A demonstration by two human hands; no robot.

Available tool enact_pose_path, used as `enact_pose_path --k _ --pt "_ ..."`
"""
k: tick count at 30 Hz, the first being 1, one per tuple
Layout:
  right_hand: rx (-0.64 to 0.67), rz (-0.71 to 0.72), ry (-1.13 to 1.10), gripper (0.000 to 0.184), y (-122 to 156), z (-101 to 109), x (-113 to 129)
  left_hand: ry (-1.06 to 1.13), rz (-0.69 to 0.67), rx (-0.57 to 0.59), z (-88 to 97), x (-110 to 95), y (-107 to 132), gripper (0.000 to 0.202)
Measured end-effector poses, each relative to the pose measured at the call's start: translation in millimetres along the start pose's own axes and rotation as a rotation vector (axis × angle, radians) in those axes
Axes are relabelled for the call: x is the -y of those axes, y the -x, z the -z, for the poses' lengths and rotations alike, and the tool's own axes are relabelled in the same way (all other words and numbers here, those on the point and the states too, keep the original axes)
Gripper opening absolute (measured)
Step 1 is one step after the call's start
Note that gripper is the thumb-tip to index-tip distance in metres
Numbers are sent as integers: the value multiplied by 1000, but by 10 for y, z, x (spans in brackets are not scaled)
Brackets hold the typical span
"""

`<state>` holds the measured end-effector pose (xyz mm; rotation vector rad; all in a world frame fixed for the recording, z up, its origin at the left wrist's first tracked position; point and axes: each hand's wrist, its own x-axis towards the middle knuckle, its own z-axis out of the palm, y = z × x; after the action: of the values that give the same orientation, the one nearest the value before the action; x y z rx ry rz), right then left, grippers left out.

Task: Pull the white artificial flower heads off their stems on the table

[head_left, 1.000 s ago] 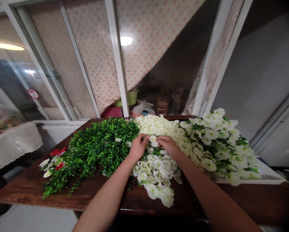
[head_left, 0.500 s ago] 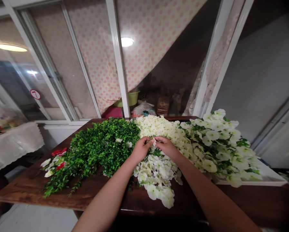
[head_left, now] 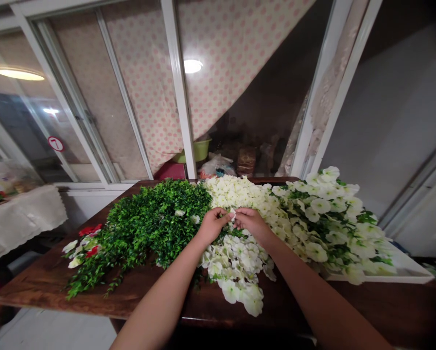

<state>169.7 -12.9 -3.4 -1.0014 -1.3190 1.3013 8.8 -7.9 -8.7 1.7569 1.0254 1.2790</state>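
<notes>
My left hand (head_left: pixel 211 225) and my right hand (head_left: pixel 250 221) meet fingertip to fingertip over a heap of white artificial flowers (head_left: pixel 239 262) on a dark wooden table (head_left: pixel 104 296). Both hands pinch one small white flower (head_left: pixel 232 214) between them. A loose pile of cream flower heads (head_left: pixel 235 192) lies just behind the hands. Green leafy vines (head_left: pixel 145 223) spread to the left of my left hand.
White flowers on green stems (head_left: pixel 330 218) fill a white tray (head_left: pixel 407 270) at the right. A few red and white blooms (head_left: pixel 84 238) lie at the table's left edge. Behind stand sliding windows, a dotted curtain (head_left: pixel 210 73) and a cloth-covered side table (head_left: pixel 21 214).
My two hands have drawn closer together, and their fingertips now meet on the small white flower. The view has shifted slightly.
</notes>
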Motion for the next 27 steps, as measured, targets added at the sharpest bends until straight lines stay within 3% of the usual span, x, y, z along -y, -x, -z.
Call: enact_pose_path --k 3,9,15,21,27 --pt "46 -13 -67 27 15 2 27 -67 -15 -34 13 -11 9 37" --pt "71 65 50 35 -6 37 -37 -395 -172 6 28 -101 51 27" --pt "46 61 44 35 -51 65 -110 -444 -183 48 -8 -67 74 24" --pt "2 -1 -55 28 -28 46 -22 -173 -57 75 3 -60 50 29" --pt "103 43 -173 24 51 -29 67 297 113 150 -47 -110 33 26"
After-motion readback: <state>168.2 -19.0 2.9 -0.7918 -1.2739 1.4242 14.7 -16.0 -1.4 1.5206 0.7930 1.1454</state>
